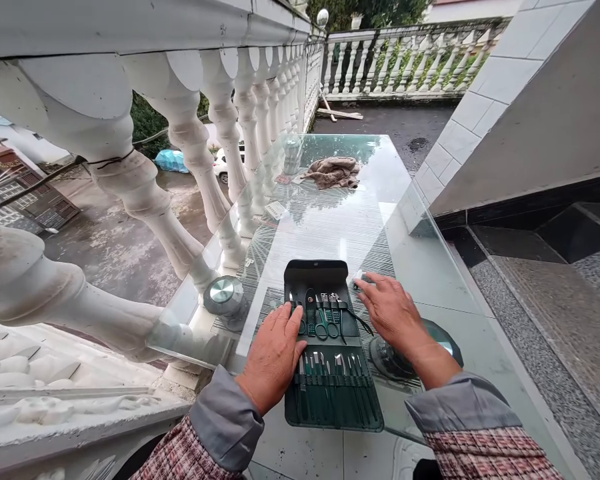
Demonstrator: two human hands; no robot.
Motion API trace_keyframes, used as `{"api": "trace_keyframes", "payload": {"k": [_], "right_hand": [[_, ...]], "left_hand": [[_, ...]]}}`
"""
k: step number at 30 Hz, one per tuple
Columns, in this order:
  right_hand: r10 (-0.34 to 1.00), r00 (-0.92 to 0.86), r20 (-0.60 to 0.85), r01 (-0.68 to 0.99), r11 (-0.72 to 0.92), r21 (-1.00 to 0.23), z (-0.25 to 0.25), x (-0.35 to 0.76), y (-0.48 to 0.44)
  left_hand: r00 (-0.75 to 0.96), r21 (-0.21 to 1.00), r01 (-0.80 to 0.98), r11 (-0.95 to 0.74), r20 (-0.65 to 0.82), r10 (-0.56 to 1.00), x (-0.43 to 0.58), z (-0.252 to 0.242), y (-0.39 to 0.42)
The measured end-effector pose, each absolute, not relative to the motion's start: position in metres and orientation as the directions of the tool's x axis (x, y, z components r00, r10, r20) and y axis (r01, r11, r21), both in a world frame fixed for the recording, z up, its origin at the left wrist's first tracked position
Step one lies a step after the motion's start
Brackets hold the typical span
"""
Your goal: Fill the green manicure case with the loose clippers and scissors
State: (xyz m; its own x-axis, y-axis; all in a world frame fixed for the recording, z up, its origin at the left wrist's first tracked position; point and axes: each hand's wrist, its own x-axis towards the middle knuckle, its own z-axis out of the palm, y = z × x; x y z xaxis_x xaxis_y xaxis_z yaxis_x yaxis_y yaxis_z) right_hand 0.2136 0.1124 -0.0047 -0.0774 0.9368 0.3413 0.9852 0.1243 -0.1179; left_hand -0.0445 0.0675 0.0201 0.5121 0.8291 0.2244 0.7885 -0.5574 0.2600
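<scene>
Left grip: your left hand (pixel 273 357) lies open and flat on the tools, holding nothing visible.
Right grip: your right hand (pixel 393 313) is palm down, fingertips on a small pale object (pixel 361 278); can't tell if it's held.
Case: open dark green manicure case (pixel 315 273) lies flat on the glass desk (pixel 330 227) between your hands, tools showing in their loops.
Nearest tool: scissors (pixel 323 327), just beside your left fingers.
</scene>
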Motion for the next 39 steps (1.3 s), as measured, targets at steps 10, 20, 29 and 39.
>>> {"api": "trace_keyframes", "payload": {"k": [10, 20, 29, 39], "right_hand": [[0.894, -0.054, 0.445, 0.970, 0.154, -0.190, -0.006, 0.255, 0.083], [0.911, -0.149, 0.384, 0.955, 0.233, -0.183, 0.008, 0.206, 0.062], [0.868, 0.183, 0.462, 0.929, 0.001, -0.369, 0.008, 0.245, 0.075], [0.918, 0.327, 0.226, 0.941, -0.294, -0.169, 0.002, 0.250, 0.088]], "left_hand": [[0.470, 0.291, 0.800, -0.525, 0.239, 0.850, -0.042, 0.020, 0.066], [0.387, 0.321, 0.828, -0.459, 0.266, 0.883, -0.036, 0.020, 0.070], [0.399, 0.329, 0.822, -0.464, 0.247, 0.883, -0.038, 0.019, 0.070], [0.411, 0.274, 0.835, -0.477, 0.266, 0.872, -0.036, 0.019, 0.072]]}}
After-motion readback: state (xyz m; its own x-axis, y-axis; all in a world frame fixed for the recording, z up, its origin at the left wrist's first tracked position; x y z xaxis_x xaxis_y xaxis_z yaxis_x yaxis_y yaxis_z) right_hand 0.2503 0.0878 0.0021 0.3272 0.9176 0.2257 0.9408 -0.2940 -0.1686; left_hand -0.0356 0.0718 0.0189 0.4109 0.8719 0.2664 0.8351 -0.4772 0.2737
